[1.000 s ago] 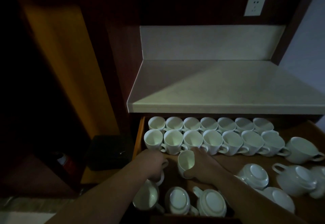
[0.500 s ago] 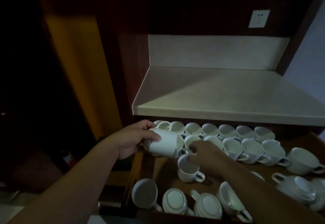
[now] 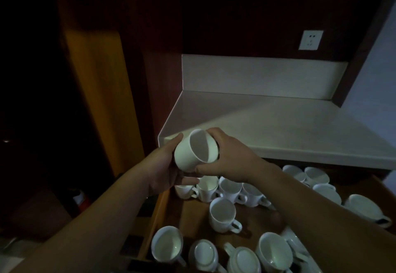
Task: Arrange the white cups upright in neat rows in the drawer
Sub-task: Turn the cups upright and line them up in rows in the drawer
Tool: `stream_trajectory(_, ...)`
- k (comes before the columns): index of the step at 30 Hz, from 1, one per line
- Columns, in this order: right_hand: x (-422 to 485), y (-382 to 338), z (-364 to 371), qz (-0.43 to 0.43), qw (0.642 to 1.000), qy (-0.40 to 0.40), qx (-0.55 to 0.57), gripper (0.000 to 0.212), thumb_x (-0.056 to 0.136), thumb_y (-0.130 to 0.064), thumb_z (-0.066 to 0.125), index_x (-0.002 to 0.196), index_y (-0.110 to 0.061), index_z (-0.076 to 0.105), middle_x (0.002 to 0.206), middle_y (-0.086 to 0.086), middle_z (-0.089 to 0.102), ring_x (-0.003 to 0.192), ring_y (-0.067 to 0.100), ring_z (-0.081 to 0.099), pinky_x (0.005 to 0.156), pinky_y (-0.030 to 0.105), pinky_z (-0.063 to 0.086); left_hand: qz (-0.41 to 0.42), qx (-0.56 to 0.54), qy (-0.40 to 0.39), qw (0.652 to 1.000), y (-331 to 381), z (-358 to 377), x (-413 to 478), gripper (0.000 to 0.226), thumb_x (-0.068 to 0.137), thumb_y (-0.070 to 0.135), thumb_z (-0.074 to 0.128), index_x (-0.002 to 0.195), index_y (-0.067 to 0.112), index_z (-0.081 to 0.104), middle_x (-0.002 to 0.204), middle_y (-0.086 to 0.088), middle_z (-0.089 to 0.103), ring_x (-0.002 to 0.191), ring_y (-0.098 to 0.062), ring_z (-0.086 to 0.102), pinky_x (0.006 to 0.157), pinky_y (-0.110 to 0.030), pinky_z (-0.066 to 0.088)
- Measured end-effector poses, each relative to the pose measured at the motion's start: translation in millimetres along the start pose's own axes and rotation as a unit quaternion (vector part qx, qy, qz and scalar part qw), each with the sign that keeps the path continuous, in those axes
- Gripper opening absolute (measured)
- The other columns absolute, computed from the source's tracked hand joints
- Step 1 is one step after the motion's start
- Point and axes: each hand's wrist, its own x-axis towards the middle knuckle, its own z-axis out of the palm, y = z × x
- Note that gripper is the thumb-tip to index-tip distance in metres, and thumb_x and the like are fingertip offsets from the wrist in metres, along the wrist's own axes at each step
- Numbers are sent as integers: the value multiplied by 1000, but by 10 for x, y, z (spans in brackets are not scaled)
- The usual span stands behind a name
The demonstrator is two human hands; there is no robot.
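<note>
Dim room, pale worktop [image 3: 278,131] over the open drawer [image 3: 192,215]. Above the drawer's left end, left grip [image 3: 165,165] and right grip [image 3: 231,159] clasp one tilted cup [image 3: 196,150]; level it mouth-up, then lower gently into the drawer.

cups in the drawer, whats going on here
A person's left hand and right hand both grip one white cup, tilted, above the open drawer. At the drawer's back, rows of cups stand upright, a lone cup stands mid-drawer, and some front cups are upside down.
</note>
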Motion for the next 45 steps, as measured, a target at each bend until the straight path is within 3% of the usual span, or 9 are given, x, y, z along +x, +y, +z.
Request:
stream_trajectory(4, 37, 210, 249, 84, 995, 11, -46, 63, 69, -56, 86, 118, -32, 56, 101, -15, 65, 88, 2, 63, 71, 28, 51, 74, 141, 62, 985, -59, -205, 11, 37, 96, 44, 68, 130, 28, 71, 130, -3, 73, 116, -23, 70, 98, -50, 56)
stream_trajectory(6, 73, 330, 452, 128, 989, 1, -71, 55, 63, -61, 84, 104, -31, 64, 90, -11, 71, 78, 1, 67, 69, 31, 57, 115, 303, 14, 946, -151, -334, -9, 59, 87, 33, 81, 142, 38, 60, 140, 11, 65, 126, -10, 62, 109, -44, 50)
stream_trajectory(10, 110, 535, 847, 190, 977, -61, -79, 61, 68, -56, 84, 115, -23, 61, 102, -2, 72, 87, 12, 70, 75, 33, 58, 132, 520, -1, 844, -410, -395, 32, 101, 73, 44, 94, 155, 51, 34, 150, 22, 47, 132, 2, 50, 103, -25, 49)
stream_trajectory(13, 108, 583, 1017, 222, 967, -78, -97, 59, 77, -51, 81, 120, -17, 59, 111, 5, 68, 104, 25, 68, 84, 37, 54, 121, 609, -9, 784, -577, -445, 120, 116, 72, 45, 94, 163, 39, 22, 162, 9, 34, 140, -13, 46, 112, -41, 47)
stream_trajectory(18, 162, 751, 1255, 237, 962, -91, -102, 59, 51, -68, 67, 97, -31, 64, 88, -8, 70, 79, 8, 69, 73, 39, 63, 100, 674, -22, 732, -734, -455, 195, 122, 76, 46, 90, 167, 28, 12, 168, 7, 15, 146, -20, 37, 113, -43, 45)
stream_trajectory(24, 39, 622, 1230, 272, 957, -71, -65, 73, 63, -70, 67, 119, -24, 53, 102, -5, 67, 90, 13, 66, 74, 36, 57, 97, 641, -14, 761, -860, -555, 298, 122, 74, 47, 92, 166, 31, 14, 163, 9, 18, 129, -17, 52, 106, -42, 51)
stream_trajectory(30, 3, 649, 1158, 242, 965, -78, -55, 38, 82, -59, 73, 98, -34, 49, 93, -12, 61, 86, 6, 61, 64, 25, 43, 95, 633, -13, 768, -893, -518, 371, 115, 75, 41, 92, 165, 25, 22, 162, 9, 20, 137, -19, 44, 111, -43, 48)
stream_trajectory(35, -6, 753, 1023, 205, 973, -82, -68, 58, 93, -60, 65, 138, -24, 52, 112, -7, 69, 97, 9, 66, 82, 31, 54, 86, 617, 17, 782, -934, -680, 346, 107, 73, 41, 92, 160, 32, 30, 155, 17, 21, 132, -17, 48, 103, -39, 54)
stream_trajectory(45, -316, 1354, 1037, 298, 948, -38, -105, 72, 82, -70, 68, 134, -21, 55, 119, -2, 62, 100, 16, 65, 76, 31, 52, 76, 694, 50, 715, -1126, -553, 323, 86, 80, 43, 86, 149, 35, 36, 151, 7, 26, 127, -20, 49, 97, -35, 54)
